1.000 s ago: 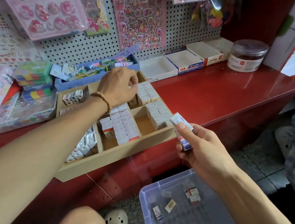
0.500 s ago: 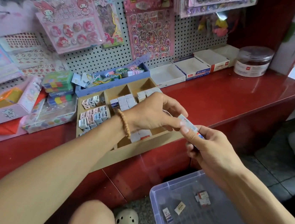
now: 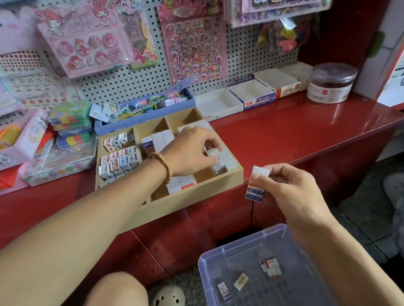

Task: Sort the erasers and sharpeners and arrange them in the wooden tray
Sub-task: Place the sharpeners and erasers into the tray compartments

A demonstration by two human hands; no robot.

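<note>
Her left hand [image 3: 191, 151] seems to pinch a white eraser [image 3: 213, 152] over the wooden tray [image 3: 185, 199] on the tabletop, placing it, while the right hand [image 3: 290, 191] grips the next eraser [image 3: 257, 183] beside the tray, awaiting handover.

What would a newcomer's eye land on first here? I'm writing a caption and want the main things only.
First, the two bare arms reaching in: the left hand sets a white eraser into the wooden tray on the red counter, while the right hand holds another eraser upright just off the tray's right corner. Next come the pink sticker sheets on the pegboard behind, and the clear bin of loose erasers at lower right.
</note>
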